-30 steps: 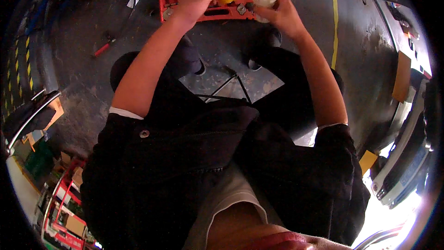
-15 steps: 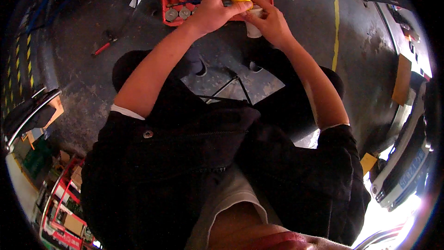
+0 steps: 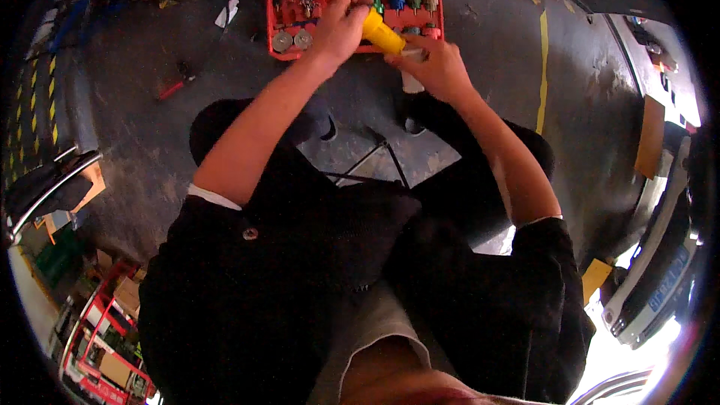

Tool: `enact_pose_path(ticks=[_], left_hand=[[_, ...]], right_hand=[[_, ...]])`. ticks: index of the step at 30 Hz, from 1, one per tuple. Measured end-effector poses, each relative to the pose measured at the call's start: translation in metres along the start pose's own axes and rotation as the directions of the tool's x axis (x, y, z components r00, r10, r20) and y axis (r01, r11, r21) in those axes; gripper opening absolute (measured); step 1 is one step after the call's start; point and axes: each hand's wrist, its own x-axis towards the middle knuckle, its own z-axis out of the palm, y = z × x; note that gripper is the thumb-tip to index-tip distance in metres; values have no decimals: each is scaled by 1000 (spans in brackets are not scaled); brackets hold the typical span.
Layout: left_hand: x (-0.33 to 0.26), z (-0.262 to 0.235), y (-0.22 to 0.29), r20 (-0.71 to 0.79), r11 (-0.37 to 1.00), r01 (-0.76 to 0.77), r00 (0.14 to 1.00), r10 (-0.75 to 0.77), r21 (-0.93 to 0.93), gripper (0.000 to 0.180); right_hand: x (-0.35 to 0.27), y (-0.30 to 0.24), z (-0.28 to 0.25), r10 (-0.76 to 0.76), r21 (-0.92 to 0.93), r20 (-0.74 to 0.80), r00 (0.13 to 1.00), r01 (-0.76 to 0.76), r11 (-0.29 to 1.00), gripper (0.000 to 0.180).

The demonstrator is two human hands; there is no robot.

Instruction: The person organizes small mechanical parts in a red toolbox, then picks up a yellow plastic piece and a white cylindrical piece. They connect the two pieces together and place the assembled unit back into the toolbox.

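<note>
A yellow funnel-shaped plastic cup (image 3: pixel 385 33) lies tilted between my hands, its narrower end toward the lower right. My left hand (image 3: pixel 342 30) is closed round its upper left end. The fingers of my right hand (image 3: pixel 437 69) are closed at its lower end. A white piece (image 3: pixel 412 82) shows just under the right hand; I cannot make out its kind or whether the hand grips it. Beneath and beyond both hands, a red case (image 3: pixel 356 49) lies open, with several blue, green, black and red fittings and round silver discs (image 3: pixel 283 41) set in it.
On the grey floor to the left lie a tool with red handles (image 3: pixel 172 90) and a white scrap (image 3: pixel 226 13). A yellow line (image 3: pixel 544 67) runs along the right. A red-framed rack (image 3: pixel 94 322) stands lower left, and a car bumper (image 3: pixel 649 247) is at the right.
The yellow cup has tipped from mouth-up onto its side, its wide end now toward my left hand. Both hands appear slightly lower in the view, and more of the case shows.
</note>
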Motion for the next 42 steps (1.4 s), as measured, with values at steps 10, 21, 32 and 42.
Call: enact_pose_path(ticks=[10,21,32,42], left_hand=[[1,3,-7,124,993,-110,987,104,46,38],[5,-14,16,278,988,-138,948,153,-73,33],[8,-23,29,53,958,-233,968,245,-169,28],[-14,-2,34,182,876,-308,901,394,-372,67]], right_hand=[[0,0,-3,9,-51,5,1000,-9,999,61],[0,1,-13,-76,-106,-55,996,70,992,56],[4,3,-14,-22,222,-87,996,41,974,54],[8,4,-8,-124,504,-3,992,108,857,66]])
